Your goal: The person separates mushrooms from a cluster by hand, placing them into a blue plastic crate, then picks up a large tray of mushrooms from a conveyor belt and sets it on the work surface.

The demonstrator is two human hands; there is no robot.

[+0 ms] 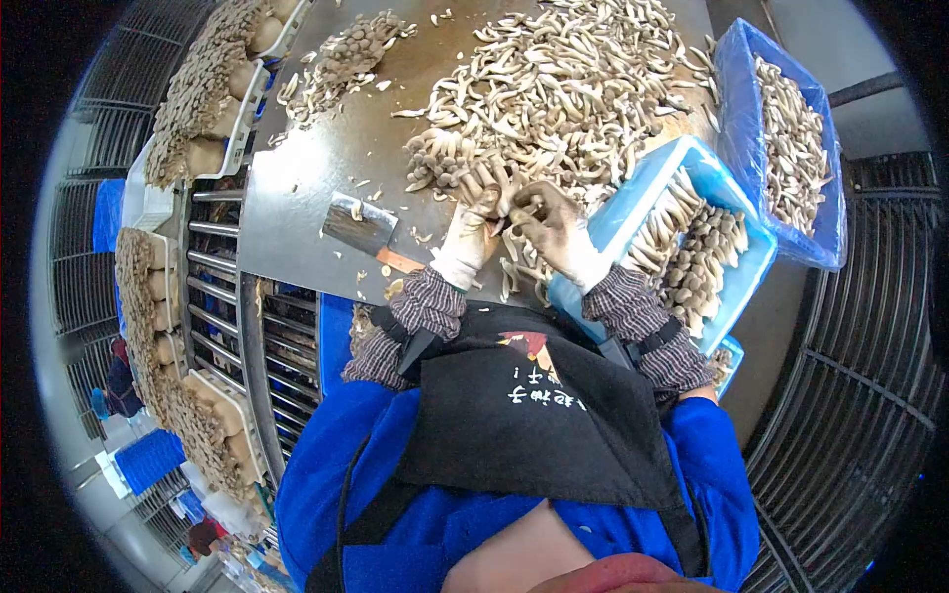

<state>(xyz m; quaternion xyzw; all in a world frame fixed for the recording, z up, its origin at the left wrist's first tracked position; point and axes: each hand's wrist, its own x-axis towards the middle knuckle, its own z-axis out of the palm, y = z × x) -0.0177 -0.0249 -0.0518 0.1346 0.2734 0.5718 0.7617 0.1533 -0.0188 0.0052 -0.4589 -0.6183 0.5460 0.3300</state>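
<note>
My left hand [471, 235], in a stained white glove, is closed round the stems of a clump of brown-capped mushrooms [438, 161] at the near side of the table. Beside it, almost touching, my right hand [556, 229] has its gloved fingers curled inward. Whatever its fingertips pinch is too small and hidden to make out. Just beyond both hands spreads a big heap of loose mushrooms [554, 94]. A broad-bladed cleaver [358, 225] with a wooden handle lies left of my left hand. Close to my right wrist stands a light-blue crate [618, 232] holding mushrooms in rows.
A blue lined crate [727, 119] of mushrooms stands at the far right. Another mushroom clump [358, 47] sits on the steel table [287, 222] at far left. Left of the table, trays of mushroom blocks [203, 109] line a roller conveyor [214, 229]. Other people [121, 381] appear at far left.
</note>
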